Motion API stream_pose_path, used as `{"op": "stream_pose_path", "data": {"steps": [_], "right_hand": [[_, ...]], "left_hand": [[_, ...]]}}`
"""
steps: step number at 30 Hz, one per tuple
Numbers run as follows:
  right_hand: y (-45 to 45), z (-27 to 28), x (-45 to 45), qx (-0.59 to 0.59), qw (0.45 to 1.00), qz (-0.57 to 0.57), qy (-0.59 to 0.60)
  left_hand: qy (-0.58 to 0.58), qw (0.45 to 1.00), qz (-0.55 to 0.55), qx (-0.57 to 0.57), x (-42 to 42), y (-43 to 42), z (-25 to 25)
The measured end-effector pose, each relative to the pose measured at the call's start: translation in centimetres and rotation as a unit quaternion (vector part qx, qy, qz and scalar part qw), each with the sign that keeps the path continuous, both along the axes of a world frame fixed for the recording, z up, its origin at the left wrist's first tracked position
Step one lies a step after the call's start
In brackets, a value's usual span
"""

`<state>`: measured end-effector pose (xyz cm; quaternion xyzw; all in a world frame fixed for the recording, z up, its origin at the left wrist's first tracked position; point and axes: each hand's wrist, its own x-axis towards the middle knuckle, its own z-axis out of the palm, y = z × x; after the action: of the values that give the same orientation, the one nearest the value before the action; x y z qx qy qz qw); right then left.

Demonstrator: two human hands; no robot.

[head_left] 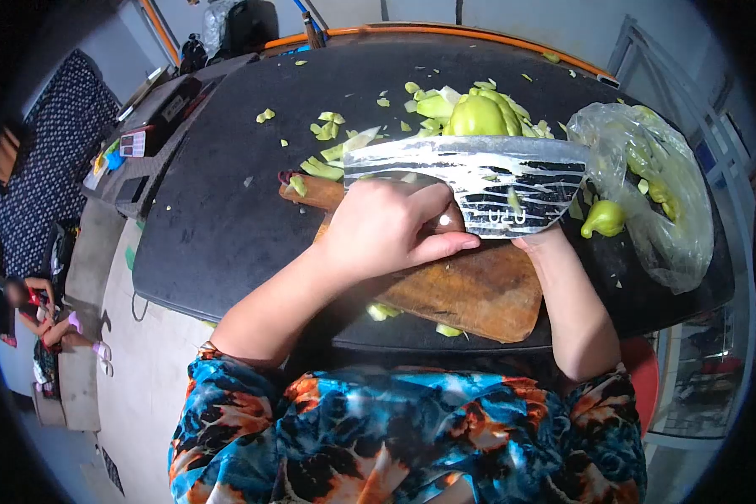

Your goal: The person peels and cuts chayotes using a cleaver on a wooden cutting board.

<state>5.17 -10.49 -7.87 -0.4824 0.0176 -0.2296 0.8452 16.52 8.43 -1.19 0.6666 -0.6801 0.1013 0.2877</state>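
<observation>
My left hand (386, 225) is closed around the handle of a wide cleaver (466, 164), whose wet blade stretches right with pale streaks on it. Behind the blade's lower right part, my right hand (542, 238) shows only near the wrist; its fingers are hidden. Below both hands lies a wooden cutting board (487, 290), its handle pointing to the upper left. Just beyond the cleaver sits a pale green vegetable (482, 114), with cut green pieces (435, 104) around it. More pieces lie near the board's handle.
A clear plastic bag (676, 244) with green vegetables inside lies at the right of the dark table (202, 218). Beside it is a small green vegetable (603, 218). A seated person (46, 317) is at the far left, near a side table with boxes.
</observation>
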Motion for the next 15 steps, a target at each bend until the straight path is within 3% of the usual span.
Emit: {"op": "stream_pose_path", "data": {"steps": [4, 5, 6, 8, 9, 10, 12, 14, 15], "right_hand": [[0.3, 0.5, 0.4, -0.020, 0.999, 0.024, -0.013], [1.2, 0.9, 0.7, -0.053, 0.997, -0.057, 0.022], [0.3, 2.1, 0.3, -0.216, 0.968, 0.043, 0.121], [3.1, 2.8, 0.2, -0.241, 0.966, 0.044, 0.079], [3.3, 2.7, 0.1, -0.230, 0.968, 0.047, 0.086], [3.2, 2.7, 0.2, -0.222, 0.970, 0.048, 0.090], [2.4, 2.5, 0.5, -0.189, 0.976, 0.036, 0.102], [0.3, 2.0, 0.6, -0.142, 0.982, 0.017, 0.123], [-0.1, 1.1, 0.5, -0.123, 0.987, -0.057, 0.086]], "left_hand": [[-0.041, 0.999, 0.025, -0.004, 0.8, -0.2, -0.2], [-0.054, 0.998, 0.029, -0.017, 1.4, -0.4, -0.4], [0.010, 0.994, 0.110, -0.006, 2.4, -0.6, -0.6], [0.091, 0.964, 0.250, -0.022, 6.2, -0.5, 1.1], [0.137, 0.954, 0.258, -0.068, 7.6, -0.2, 1.2], [0.256, 0.937, 0.217, -0.093, 7.9, 0.1, 1.0], [0.288, 0.939, 0.161, -0.096, 6.4, -0.1, 0.4], [0.201, 0.976, 0.087, -0.013, 4.1, 0.1, 0.5], [0.120, 0.989, 0.084, 0.014, 2.6, 0.3, 1.1]]}}
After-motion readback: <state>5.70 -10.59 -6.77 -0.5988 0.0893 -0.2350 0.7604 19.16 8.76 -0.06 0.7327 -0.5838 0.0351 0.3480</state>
